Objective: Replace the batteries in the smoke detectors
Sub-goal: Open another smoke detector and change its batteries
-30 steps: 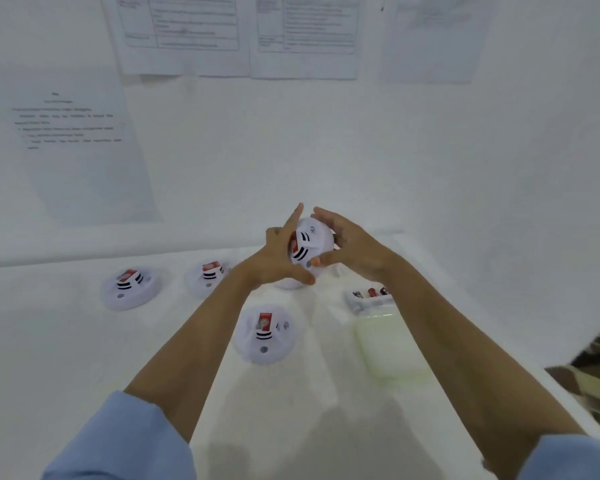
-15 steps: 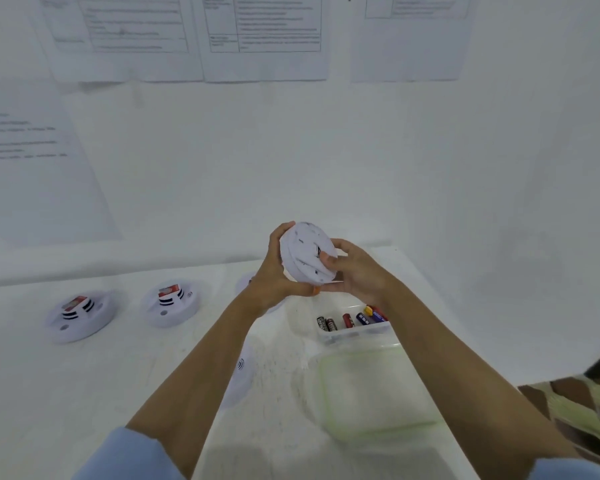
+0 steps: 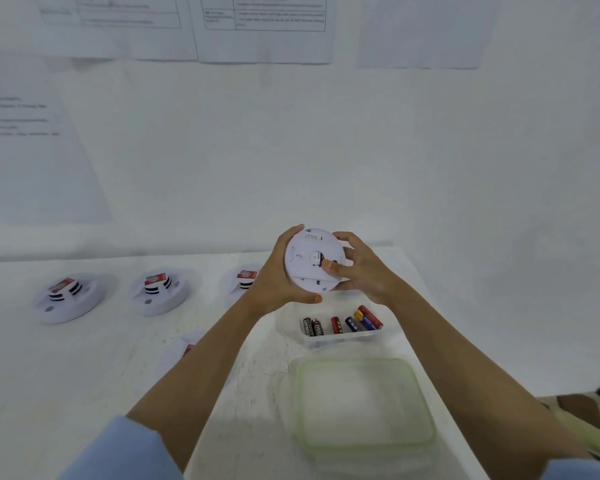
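White smoke detector (image 3: pixel 312 261) (underside showing) gripped by fingers (image 3: pixel 292 233) of left hand (image 3: pixel 278 285) and right hand (image 3: pixel 364 271)

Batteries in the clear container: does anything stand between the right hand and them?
Nothing visible does. The batteries lie uncovered in the open container; its lid lies beside it, nearer the person. The right hand, though, grips the smoke detector.

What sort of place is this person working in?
Probably a staged work station rather than a home: printed sheets hung on the white wall, identical smoke detectors laid out on a white-covered table, and a tub of batteries.
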{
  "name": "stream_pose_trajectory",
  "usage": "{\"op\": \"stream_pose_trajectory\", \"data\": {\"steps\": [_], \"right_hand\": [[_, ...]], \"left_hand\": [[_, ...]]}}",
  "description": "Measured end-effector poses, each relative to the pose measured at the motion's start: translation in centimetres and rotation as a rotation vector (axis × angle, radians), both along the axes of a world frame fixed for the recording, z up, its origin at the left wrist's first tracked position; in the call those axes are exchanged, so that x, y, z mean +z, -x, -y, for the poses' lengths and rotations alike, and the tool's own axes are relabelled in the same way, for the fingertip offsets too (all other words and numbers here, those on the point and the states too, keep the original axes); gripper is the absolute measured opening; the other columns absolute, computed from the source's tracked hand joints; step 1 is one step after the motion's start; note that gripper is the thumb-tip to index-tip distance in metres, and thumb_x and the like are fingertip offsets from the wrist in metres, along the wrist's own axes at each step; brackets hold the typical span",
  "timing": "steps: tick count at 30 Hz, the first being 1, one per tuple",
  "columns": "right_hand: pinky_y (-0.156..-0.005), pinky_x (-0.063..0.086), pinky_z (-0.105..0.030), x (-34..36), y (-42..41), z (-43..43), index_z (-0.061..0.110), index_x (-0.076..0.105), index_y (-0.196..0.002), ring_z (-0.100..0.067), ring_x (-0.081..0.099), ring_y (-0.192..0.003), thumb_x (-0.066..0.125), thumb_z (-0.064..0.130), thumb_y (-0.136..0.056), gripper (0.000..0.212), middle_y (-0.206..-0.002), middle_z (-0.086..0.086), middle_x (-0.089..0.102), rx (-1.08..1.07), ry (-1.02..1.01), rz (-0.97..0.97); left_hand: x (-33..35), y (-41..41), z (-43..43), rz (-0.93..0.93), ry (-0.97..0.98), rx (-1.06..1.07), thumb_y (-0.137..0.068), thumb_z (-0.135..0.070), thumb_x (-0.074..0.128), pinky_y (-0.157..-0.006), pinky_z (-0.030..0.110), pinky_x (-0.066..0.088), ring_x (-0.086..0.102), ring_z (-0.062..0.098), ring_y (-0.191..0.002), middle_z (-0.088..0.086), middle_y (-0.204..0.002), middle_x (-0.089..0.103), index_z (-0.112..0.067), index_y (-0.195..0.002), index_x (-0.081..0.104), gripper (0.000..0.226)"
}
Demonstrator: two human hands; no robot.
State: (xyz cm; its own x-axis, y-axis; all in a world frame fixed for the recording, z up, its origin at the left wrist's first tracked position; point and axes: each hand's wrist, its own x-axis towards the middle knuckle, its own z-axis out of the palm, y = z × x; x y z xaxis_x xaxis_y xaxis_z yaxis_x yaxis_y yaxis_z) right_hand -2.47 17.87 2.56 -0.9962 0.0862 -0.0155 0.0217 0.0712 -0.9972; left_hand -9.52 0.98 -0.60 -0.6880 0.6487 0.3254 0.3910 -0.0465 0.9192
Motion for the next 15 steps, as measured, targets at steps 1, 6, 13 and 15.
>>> {"op": "stream_pose_trajectory", "data": {"steps": [1, 6, 13, 15], "right_hand": [[-0.067, 0.059, -0.035, -0.09, -0.02, -0.23, 0.025, 0.044, -0.12, -0.026, 0.058, -0.107, 0.067, 0.015, -0.082, 0.045, -0.121, -0.01, 0.056, 0.008, -0.01, 0.001], [-0.067, 0.059, -0.036, -0.26, -0.22, -0.8, 0.03, 0.046, -0.113, -0.028, 0.056, -0.108, 0.067, 0.014, -0.082, 0.041, -0.118, -0.008, 0.055, 0.042, -0.042, -0.002], [-0.064, 0.059, -0.032, 0.04, -0.38, -0.6, 0.027, 0.042, -0.118, -0.019, 0.058, -0.099, 0.067, 0.015, -0.082, 0.046, -0.12, -0.01, 0.053, 0.073, -0.065, 0.013], [-0.066, 0.059, -0.027, 0.33, -0.48, -0.35, 0.028, 0.04, -0.121, -0.017, 0.057, -0.098, 0.068, 0.017, -0.081, 0.05, -0.119, -0.008, 0.051, 0.071, -0.135, -0.002]], "left_hand": [[-0.08, -0.1, -0.18, 0.002, -0.001, 0.004, -0.042, -0.016, 0.085, -0.091, 0.03, 0.052, 0.043, 0.011, -0.125, -0.001, -0.138, 0.04, -0.03, -0.133, 0.03, 0.107], [-0.52, -0.43, -0.78, -0.002, 0.024, 0.029, -0.045, -0.002, 0.083, -0.087, 0.019, 0.049, 0.045, 0.002, -0.12, -0.004, -0.135, 0.042, -0.029, -0.13, 0.032, 0.102], [-0.41, -0.93, -0.79, -0.034, 0.009, 0.068, -0.045, 0.001, 0.082, -0.085, 0.015, 0.049, 0.046, -0.007, -0.114, -0.007, -0.129, 0.043, -0.023, -0.129, 0.03, 0.102], [-0.29, -1.01, -0.68, -0.037, 0.012, 0.083, -0.045, 0.002, 0.081, -0.08, 0.014, 0.049, 0.047, -0.01, -0.11, -0.008, -0.127, 0.043, -0.022, -0.128, 0.03, 0.101]]}}
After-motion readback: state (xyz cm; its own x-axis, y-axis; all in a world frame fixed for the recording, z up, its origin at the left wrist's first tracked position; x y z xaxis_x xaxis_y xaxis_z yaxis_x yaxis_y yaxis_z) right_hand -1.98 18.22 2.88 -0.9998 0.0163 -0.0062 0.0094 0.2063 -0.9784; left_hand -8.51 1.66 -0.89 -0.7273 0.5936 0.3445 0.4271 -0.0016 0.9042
